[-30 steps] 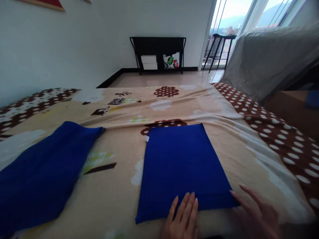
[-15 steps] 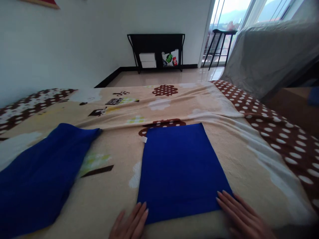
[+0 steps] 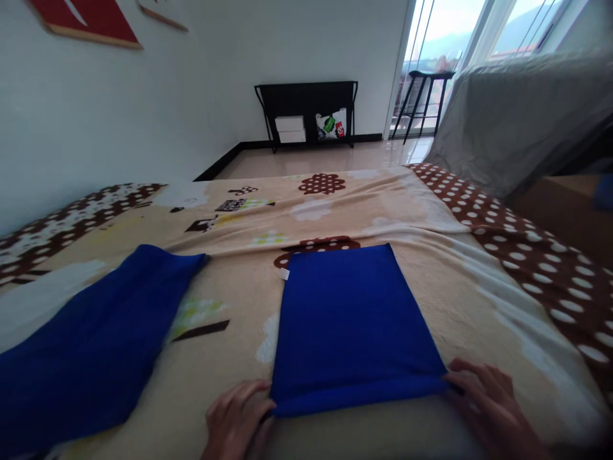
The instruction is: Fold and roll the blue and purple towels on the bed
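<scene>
A blue rectangular cloth point(image 3: 357, 319) with a small white tag on its left edge lies flat on a patterned blanket point(image 3: 230, 358). My left hand point(image 3: 239, 415) pinches its near left corner between thumb and fingers. At the near right corner, my right hand point(image 3: 488, 406) grips the cloth the same way. The near edge between both hands is slightly raised, with a crease running along it. To the left lies a second blue cloth point(image 3: 96, 338), rumpled and apart from both hands.
Beyond the blanket, a black rack point(image 3: 306, 96) with white boxes point(image 3: 290, 129) and a printed bag point(image 3: 331, 124) stands against the wall. A black stool point(image 3: 424, 96) is by the window. Something under a grey cover point(image 3: 517, 115) rises at the right, behind a cardboard box point(image 3: 560, 198).
Both hands went from lying flat at the cloth's near corners to pinching them. The near edge is now lifted a little. The camera view has tilted up and shifted left.
</scene>
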`<state>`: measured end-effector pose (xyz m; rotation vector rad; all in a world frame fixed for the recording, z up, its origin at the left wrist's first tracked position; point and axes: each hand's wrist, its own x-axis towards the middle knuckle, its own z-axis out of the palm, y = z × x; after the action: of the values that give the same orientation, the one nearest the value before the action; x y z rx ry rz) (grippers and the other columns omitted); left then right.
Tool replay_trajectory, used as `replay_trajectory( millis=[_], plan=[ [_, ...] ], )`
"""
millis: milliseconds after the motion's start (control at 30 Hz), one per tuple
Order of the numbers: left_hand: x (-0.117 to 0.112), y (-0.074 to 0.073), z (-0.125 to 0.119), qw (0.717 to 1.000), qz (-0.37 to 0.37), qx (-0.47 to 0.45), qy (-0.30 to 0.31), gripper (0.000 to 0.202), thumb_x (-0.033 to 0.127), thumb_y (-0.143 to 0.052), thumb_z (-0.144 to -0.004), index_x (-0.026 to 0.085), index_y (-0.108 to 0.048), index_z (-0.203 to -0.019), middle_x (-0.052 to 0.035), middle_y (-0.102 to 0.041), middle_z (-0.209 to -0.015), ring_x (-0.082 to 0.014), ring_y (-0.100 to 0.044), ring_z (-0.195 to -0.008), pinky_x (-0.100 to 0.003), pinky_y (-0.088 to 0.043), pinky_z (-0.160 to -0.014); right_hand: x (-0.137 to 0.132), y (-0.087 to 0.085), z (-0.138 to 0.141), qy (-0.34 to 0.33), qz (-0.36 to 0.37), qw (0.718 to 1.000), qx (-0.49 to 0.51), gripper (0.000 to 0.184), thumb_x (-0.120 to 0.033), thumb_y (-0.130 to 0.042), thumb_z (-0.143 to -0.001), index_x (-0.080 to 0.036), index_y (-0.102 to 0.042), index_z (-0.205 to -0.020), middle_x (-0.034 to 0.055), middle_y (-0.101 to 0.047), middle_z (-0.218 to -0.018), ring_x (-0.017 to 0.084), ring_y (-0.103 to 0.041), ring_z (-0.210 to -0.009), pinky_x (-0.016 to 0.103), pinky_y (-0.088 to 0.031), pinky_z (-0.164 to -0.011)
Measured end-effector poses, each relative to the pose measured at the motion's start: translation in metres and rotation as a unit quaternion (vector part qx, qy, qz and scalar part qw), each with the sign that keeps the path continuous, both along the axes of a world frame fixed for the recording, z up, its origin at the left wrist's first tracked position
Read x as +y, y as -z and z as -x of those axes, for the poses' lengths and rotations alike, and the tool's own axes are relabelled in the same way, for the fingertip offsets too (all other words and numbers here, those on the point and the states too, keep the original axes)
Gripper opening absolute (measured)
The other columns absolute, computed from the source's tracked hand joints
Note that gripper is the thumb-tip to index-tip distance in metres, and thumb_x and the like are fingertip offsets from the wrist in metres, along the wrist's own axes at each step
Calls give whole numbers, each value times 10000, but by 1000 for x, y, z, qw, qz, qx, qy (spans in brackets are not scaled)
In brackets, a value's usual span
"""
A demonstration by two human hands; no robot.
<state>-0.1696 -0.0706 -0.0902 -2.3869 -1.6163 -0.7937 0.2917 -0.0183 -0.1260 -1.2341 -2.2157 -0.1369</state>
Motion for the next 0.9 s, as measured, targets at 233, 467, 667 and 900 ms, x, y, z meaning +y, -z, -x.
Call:
replay_trajectory(
  millis=[233, 467, 667, 900],
  plan=[
    [24, 4, -57, 975, -61, 86, -194, 231, 137, -495, -839, 208, -662, -982, -127, -605, -1301, -335, -528, -1215, -498, -374, -941, 16, -6, 58, 202, -56, 978, -16, 239, -352, -478, -928, -200, -659, -961, 161, -640, -1127, 332, -603, -969, 490, -425, -813],
    [25, 20, -118, 991, -124, 48, -1, 366, 80, -412, -894, 207, -694, -1089, -69, -720, -1064, -181, -659, -1008, -317, -453, -926, -3, -7, 136, -55, -100, 992, -53, 440, -152, -382, -916, -236, -627, -1271, 5, -662, -1262, 181, -612, -1126, 325, -398, -936],
    [9, 29, -48, 989, -109, 98, 18, 514, 78, -460, -874, 155, -538, -1376, -71, -692, -1251, -157, -641, -1157, -322, -257, -1190, 1, 3, 56, 8, -78, 992, -104, 508, -285, -495, -934, -203, -482, -1435, 34, -590, -1377, 177, -581, -1234, 326, -357, -1064],
    [33, 15, -113, 988, -94, 121, 32, 486, 189, -483, -896, 140, -541, -1376, -65, -603, -1384, -189, -549, -1290, -321, -331, -1137, 4, -19, 122, -71, -103, 983, -135, 491, -282, -495, -926, -190, -501, -1408, 5, -512, -1446, 176, -487, -1343, 347, -327, -1131]
  ],
)
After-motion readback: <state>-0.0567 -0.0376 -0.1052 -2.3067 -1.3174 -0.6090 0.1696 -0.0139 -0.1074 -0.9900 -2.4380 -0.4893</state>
